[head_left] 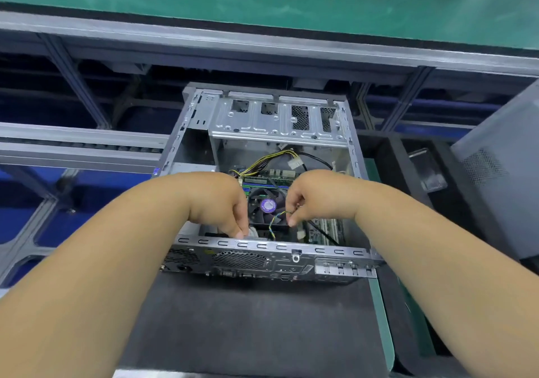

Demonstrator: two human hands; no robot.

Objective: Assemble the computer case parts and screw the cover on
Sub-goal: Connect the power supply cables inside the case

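Computer case (262, 249) is sitting open-topped on the dark tabletop (248, 319) right in front of us, rear port panel toward us, and both our hands are down inside it.

Starting at the fingers: our right hand (309, 199) has thumb and forefinger curled into a pinch on the thin multicoloured fan wire (277, 220), which loops off the near right corner of the CPU fan (267, 205). Our left hand (221, 205) points its fingers down toward the near edge of the board, just inside the rear wall, touching something pale there. We can't tell whether it's actually gripping that or just pressing on it, since the fingertips hide it.

The relation that matters: the wire runs from the pinch down and to the left, toward the gap between our two hands, so its free end lies closer to the left fingers than the fan hub does. We'd guess the plug has to land on a header on the board near there, though the header itself is hidden.

Farther out, the yellow-and-black power cable bundle (271, 159) lies behind the fan, and the drive cage (277, 121) spans the far end. What looks like the grey cover panel (501, 173) leans off to our right, well apart from the case, so screwing it on looks a long way off.
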